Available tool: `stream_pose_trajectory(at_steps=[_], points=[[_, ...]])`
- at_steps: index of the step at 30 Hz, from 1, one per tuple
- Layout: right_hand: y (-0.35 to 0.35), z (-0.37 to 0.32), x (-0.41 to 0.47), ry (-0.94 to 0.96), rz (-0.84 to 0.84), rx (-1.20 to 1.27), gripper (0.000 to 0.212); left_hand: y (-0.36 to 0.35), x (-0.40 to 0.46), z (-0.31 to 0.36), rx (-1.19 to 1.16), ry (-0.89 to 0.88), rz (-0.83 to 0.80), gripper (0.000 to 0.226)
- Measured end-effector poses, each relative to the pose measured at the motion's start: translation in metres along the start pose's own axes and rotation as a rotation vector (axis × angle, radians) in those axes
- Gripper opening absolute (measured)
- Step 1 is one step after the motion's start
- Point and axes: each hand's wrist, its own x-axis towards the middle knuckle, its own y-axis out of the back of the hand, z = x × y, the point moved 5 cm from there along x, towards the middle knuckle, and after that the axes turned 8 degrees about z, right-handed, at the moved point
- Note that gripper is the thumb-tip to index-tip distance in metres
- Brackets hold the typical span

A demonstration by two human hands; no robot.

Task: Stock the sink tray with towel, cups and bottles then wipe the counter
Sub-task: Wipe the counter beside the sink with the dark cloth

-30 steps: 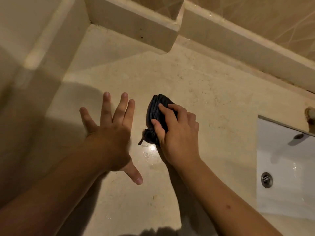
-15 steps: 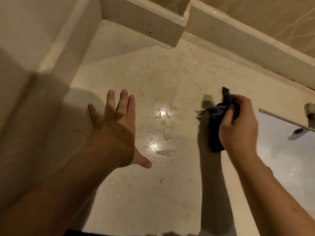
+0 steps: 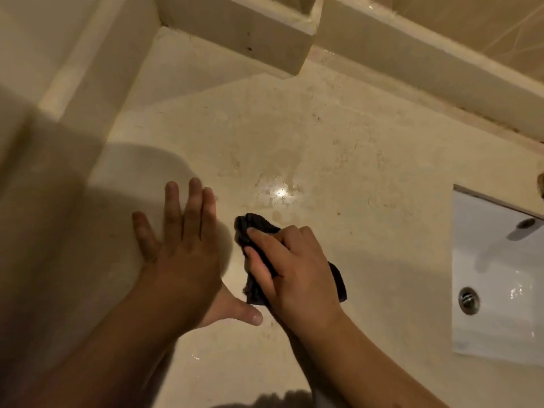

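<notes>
a: which step is this?

b: the wiping bit. right hand (image 3: 297, 272) bunches a dark cloth (image 3: 256, 231) on the counter (image 3: 368, 160), left hand (image 3: 182, 248) flat, fingers spread, holding nothing.

a: next?

b: i'd guess the wet patch (image 3: 279, 195) at 12 o'clock of the cloth — press and sweep it.

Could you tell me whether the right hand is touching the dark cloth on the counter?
Touching. The head view shows the right hand with fingers curled over the dark cloth, pressing it onto the counter.
</notes>
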Motion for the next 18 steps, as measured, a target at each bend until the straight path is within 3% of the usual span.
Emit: stream_pose_trajectory(at_steps=[2, 6, 9, 13, 18], points=[[0.021, 0.038, -0.003, -0.093, 0.045, -0.034, 0.03, 0.002, 0.001, 0.002, -0.002, 0.01, -0.034, 0.183], [0.08, 0.136, 0.003, -0.497, 0.155, -0.256, 0.028, 0.0, 0.001, 0.001, -0.011, 0.098, -0.134, 0.183], [0.105, 0.16, 0.02, -0.622, 0.21, -0.328, 0.03, 0.004, -0.001, 0.002, -0.009, 0.103, -0.135, 0.181], [0.074, 0.092, 0.062, -0.497, 0.336, -0.12, 0.026, 0.008, -0.001, 0.002, -0.066, 0.096, -0.131, 0.18], [-0.007, -0.012, 0.098, -0.191, 0.157, 0.078, 0.024, 0.01, -0.003, -0.001, -0.116, 0.091, -0.096, 0.18]])
